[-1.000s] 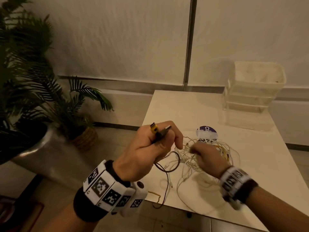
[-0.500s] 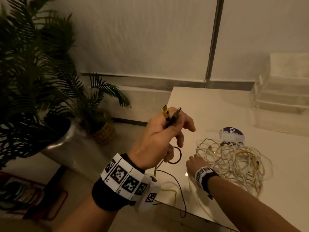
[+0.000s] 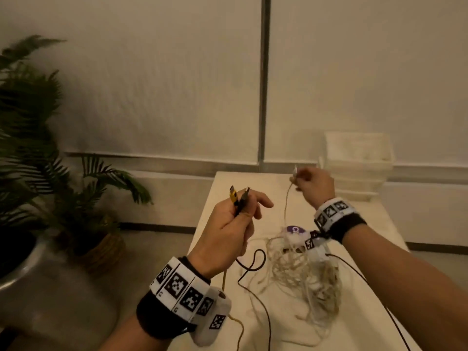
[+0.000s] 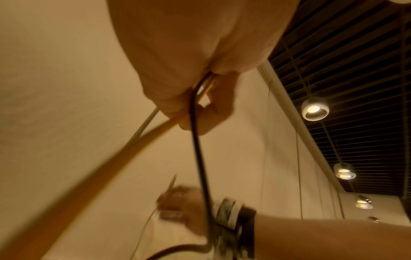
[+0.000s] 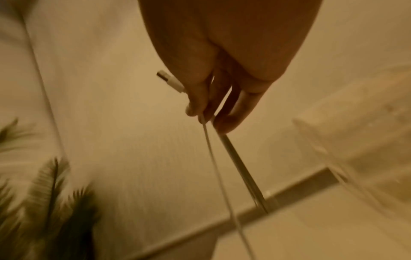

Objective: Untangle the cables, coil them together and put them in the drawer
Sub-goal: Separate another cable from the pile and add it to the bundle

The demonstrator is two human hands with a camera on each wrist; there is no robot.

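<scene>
A tangle of white cables (image 3: 304, 272) lies on the white table (image 3: 374, 254), under my right forearm. My left hand (image 3: 233, 224) is raised over the table's left edge and grips two plug ends, one yellow (image 3: 233, 196), one black (image 3: 245, 195). Their cables, the yellow cable (image 4: 106, 168) and the black cable (image 4: 200, 158), hang down from the fist. My right hand (image 3: 311, 183) is lifted higher and farther back. It pinches a white cable (image 5: 213, 158) just below its plug (image 5: 170, 82); the strand runs down to the tangle.
A clear plastic drawer unit (image 3: 357, 163) stands at the table's far right. A small round purple-topped object (image 3: 295, 230) sits behind the tangle. Potted palms (image 3: 38, 153) fill the floor at left. A black cord (image 3: 367, 282) crosses the table at right.
My right hand has risen from the table's near edge up and back, drawing a white cable end out of the tangle. My left hand keeps holding the yellow and black plugs.
</scene>
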